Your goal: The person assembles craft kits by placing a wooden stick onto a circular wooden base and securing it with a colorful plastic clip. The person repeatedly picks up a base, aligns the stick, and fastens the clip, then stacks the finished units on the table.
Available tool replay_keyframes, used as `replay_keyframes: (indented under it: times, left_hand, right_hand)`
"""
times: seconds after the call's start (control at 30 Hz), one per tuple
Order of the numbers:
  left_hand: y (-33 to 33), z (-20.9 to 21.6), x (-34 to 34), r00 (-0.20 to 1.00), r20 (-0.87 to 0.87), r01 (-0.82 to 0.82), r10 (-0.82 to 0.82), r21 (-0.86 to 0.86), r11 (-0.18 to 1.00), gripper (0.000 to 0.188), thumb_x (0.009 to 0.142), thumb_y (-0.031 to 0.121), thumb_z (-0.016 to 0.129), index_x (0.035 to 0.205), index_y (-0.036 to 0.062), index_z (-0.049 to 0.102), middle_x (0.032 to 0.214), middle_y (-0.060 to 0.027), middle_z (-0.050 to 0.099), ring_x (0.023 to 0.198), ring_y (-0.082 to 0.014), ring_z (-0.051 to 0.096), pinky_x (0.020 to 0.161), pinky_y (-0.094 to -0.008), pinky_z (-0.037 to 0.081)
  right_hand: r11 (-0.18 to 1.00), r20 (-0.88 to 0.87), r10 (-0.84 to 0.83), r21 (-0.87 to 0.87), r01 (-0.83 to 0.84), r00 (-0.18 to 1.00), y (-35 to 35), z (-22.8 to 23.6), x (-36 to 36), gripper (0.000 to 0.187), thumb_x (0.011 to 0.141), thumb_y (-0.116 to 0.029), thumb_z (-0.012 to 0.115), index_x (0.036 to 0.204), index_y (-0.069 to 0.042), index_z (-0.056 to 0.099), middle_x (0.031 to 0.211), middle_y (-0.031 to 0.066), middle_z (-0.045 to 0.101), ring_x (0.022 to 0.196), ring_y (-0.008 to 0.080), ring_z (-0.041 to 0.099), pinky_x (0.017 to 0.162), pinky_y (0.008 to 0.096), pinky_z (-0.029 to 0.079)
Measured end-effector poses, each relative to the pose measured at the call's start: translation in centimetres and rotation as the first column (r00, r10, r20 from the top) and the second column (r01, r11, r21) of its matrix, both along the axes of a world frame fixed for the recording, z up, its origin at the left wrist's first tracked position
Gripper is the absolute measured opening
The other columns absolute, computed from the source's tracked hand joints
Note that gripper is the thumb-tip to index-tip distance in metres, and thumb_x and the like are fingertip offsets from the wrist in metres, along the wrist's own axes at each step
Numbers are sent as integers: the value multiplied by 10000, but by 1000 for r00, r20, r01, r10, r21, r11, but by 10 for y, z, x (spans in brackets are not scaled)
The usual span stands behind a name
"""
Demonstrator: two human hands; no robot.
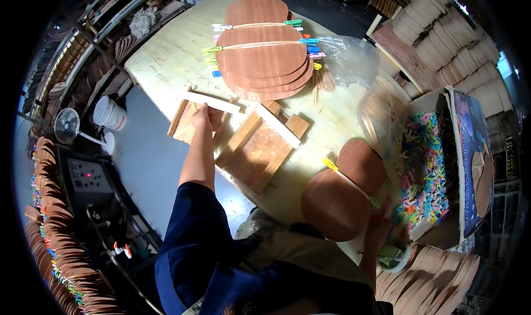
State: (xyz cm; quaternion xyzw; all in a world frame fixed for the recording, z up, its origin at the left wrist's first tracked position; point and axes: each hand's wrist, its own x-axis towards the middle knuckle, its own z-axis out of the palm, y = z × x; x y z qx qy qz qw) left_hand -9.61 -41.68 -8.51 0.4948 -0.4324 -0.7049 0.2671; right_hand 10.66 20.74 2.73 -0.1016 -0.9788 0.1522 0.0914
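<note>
My left hand (204, 117) is closed at a small wooden jig (180, 120), beside a white strip (212, 101) lying across its top. What its fingers hold, if anything, is too small to name. A second wooden jig (256, 149), also topped with a white strip, stands to its right. At the table's near right lies a brown guitar-shaped wooden board (337, 204) with a pale strip across its waist. A yellow clothespin (330, 164) and a green clothespin (375, 202) grip the strip's ends. My right hand (378, 226) is by the green one, its fingers dark and blurred.
Brown guitar-shaped boards (265, 61) with colored clothespins are stacked at the table's far side. Beside them lie clear plastic (348, 58) and thin wooden sticks (323, 80). To the right stands a box (463, 166) full of clothespins (425, 171); a white bucket (109, 113) is at left.
</note>
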Motion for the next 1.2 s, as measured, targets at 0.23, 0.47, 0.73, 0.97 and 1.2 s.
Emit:
replay_keyframes:
  times: [0.23, 0.47, 0.73, 0.97, 1.2]
  left_hand:
    - [-3, 11, 17, 995, -94, -11, 23, 121, 993, 110, 817, 68, 668, 745, 71, 585, 698, -37, 590, 537, -121, 523, 452, -238, 404]
    - [87, 98, 52, 785, -565, -66, -255, -486, 871, 58, 930, 114, 540, 980, 85, 541, 828, 25, 522, 705, -63, 438, 636, -209, 373]
    - [318, 130, 133, 409, 312, 382, -858, -912, -149, 136, 779, 70, 675, 914, 59, 669, 827, -101, 540, 842, -274, 516, 767, -382, 426]
    - [386, 108, 144, 225, 375, 296, -899, -906, -303, 131, 673, 39, 696, 782, 49, 624, 889, -99, 565, 853, -298, 544, 730, -384, 450]
    - [402, 96, 149, 139, 409, 309, -902, -883, -353, 113, 685, 21, 671, 770, 31, 596, 976, -132, 576, 919, -324, 552, 784, -392, 464]
  right_hand:
    - [955, -32, -68, 287, 75, 997, 33, -54, 33, 447, 867, -191, 543, 1286, -54, 470, 996, 218, 585, 874, 354, 567, 759, 449, 456]
    - [995, -164, -86, -72, 75, 983, 28, -46, 24, 314, 866, -318, 556, 1050, -75, 633, 810, 167, 595, 774, 348, 588, 677, 455, 460]
    - [980, -167, -111, 148, 136, 980, 62, -93, 46, 250, 770, -154, 606, 992, -41, 586, 882, 195, 549, 844, 387, 532, 757, 455, 425]
    - [978, -93, -209, -43, 206, 974, 38, -44, 42, 326, 767, -216, 638, 989, 16, 578, 1047, 228, 519, 1019, 395, 498, 847, 473, 420]
    - [975, -46, -215, 46, 217, 976, 47, -70, 42, 364, 742, -245, 668, 968, 28, 582, 930, 211, 577, 914, 361, 567, 758, 444, 473]
